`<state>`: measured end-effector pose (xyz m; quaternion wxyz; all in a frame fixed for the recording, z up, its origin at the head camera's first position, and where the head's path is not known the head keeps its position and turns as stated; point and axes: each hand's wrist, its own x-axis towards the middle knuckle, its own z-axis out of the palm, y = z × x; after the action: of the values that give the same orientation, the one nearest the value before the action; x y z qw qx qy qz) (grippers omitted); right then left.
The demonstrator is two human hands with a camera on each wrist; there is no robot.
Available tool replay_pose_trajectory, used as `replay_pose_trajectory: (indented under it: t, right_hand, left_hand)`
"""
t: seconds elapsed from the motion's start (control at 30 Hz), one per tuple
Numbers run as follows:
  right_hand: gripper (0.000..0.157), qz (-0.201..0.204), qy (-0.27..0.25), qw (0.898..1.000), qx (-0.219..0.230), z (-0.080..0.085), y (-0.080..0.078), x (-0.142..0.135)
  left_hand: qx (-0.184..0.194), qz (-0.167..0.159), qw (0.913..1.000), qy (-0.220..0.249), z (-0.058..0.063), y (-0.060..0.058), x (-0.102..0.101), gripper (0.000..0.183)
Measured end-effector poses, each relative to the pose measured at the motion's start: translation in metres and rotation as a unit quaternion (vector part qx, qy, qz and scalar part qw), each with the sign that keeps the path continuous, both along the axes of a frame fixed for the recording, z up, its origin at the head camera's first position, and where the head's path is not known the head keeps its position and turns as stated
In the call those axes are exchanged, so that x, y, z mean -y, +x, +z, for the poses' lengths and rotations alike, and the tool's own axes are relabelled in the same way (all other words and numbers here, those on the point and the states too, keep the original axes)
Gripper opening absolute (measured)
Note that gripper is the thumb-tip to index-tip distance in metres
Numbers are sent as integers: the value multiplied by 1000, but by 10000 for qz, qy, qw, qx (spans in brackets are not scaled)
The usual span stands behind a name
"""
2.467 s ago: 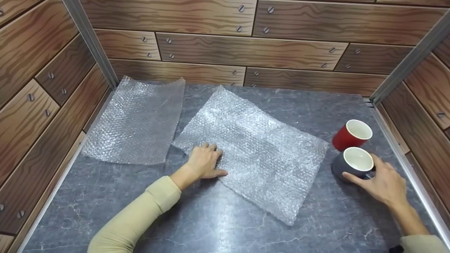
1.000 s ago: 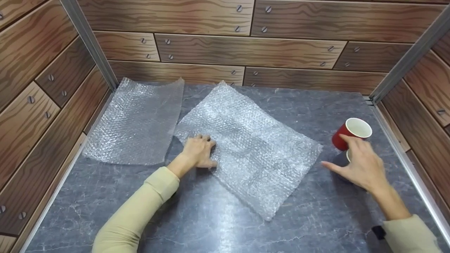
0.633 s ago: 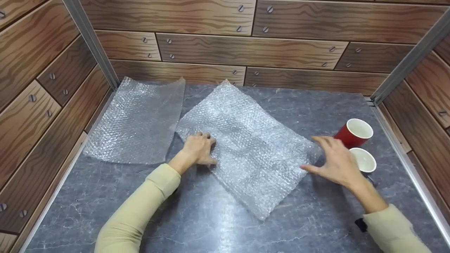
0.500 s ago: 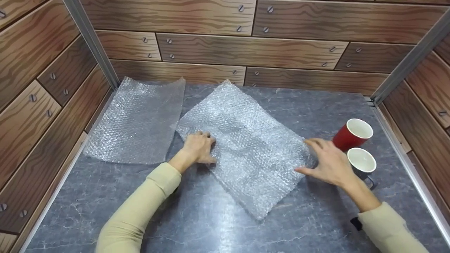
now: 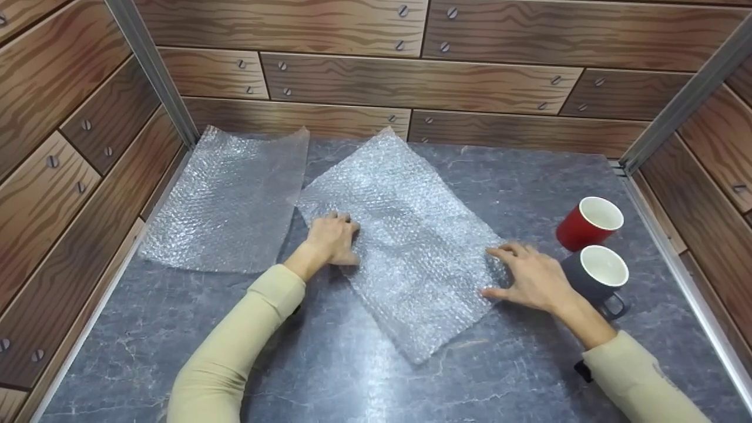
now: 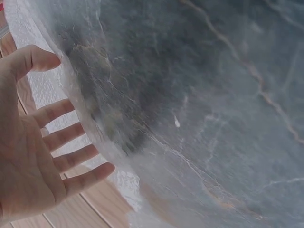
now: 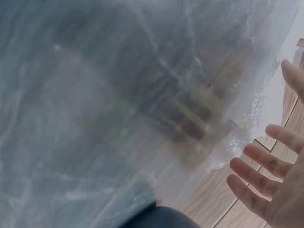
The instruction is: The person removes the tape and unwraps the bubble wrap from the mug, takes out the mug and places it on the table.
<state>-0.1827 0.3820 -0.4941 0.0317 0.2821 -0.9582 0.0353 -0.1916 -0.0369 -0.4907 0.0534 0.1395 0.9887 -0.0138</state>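
A sheet of bubble wrap [image 5: 420, 217] lies turned at an angle in the middle of the table. My left hand [image 5: 332, 238] touches its left lower edge with fingers spread; in the left wrist view the outstretched fingers [image 6: 64, 137] are at the sheet's edge. At its right edge is my right hand [image 5: 531, 276], thumb and fingers apart along the wrap. The right wrist view has those fingers [image 7: 259, 178] extended and parted. Just right of that hand stands a dark grey mug [image 5: 587, 285], white inside, its handle toward the front. A red mug [image 5: 578, 229] stands upright behind it.
A second bubble wrap sheet [image 5: 229, 202] lies flat at the back left, beside the middle one. Wood-patterned walls [image 5: 341, 76] enclose the back and sides of the grey marbled table [image 5: 329, 364], with metal posts at the back corners.
My right hand has let go of the dark grey mug and moved left to the bubble wrap. The sheet has turned clockwise, its near corner shifting left. My left hand has slid slightly up and left.
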Motion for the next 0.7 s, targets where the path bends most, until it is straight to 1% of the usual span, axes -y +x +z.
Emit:
replay_pose_trajectory:
  t: [0.2, 0.37, 0.53, 0.7]
  right_hand:
    - [86, 133, 91, 9999, 40, -5, 2, 4]
    - [81, 155, 126, 9998, 85, -6, 3, 8]
    - [81, 125, 226, 9995, 169, -5, 5, 11]
    - [80, 67, 310, 9992, 234, -3, 8, 18]
  left_hand:
    - [-36, 80, 9999, -67, 0, -3, 0, 69]
    - [-66, 127, 9997, -215, 0, -1, -1, 67]
    - [-47, 81, 9996, -275, 3, 6, -7, 74]
    - [-155, -118, 9997, -171, 5, 18, -13, 72]
